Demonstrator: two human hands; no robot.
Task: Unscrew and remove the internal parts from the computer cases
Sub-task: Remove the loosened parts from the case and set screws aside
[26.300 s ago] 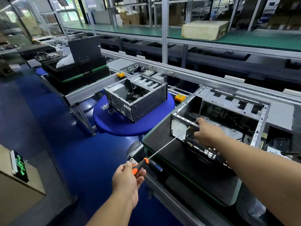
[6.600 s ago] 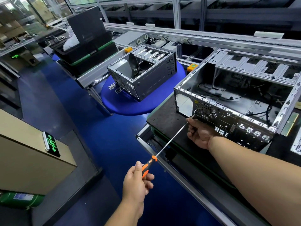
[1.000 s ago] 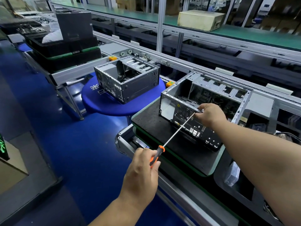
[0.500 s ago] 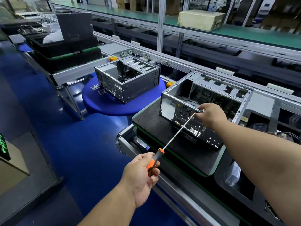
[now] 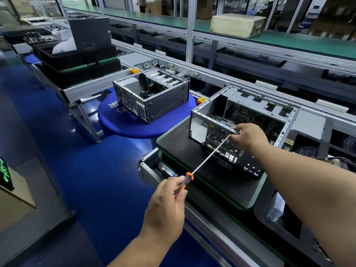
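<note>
Left hand (image 5: 165, 207) gripping screwdriver (image 5: 207, 158), tip at case (image 5: 240, 120) edge

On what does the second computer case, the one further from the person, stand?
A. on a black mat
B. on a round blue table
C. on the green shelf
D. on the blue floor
B: the further computer case rests on the round blue table, while the nearer case, which the right hand holds, stands on the black mat.

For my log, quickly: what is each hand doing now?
Left hand: grips the screwdriver handle.
Right hand: pinches the screwdriver's tip end at the computer case rim.
</note>
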